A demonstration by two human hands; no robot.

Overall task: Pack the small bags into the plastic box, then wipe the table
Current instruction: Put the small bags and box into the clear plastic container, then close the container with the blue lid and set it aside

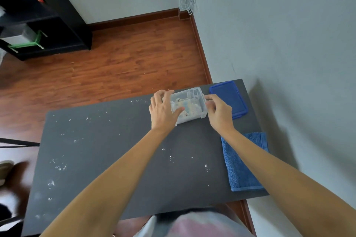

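Note:
A clear plastic box (194,96) stands at the far right of the dark table (107,152), with small bags (187,108) lying inside it. My left hand (161,110) grips the box's left side, fingers curled over the rim and thumb across the top. My right hand (218,111) holds the box's right end with pinched fingers. The blue lid (230,98) lies flat just right of the box. A folded blue towel (238,167) rests near the table's right edge, partly under my right forearm.
White crumbs and specks (59,167) are scattered over the table top, mostly left and centre. A wall runs close along the right side. A black shelf unit (38,15) stands on the wooden floor beyond the table.

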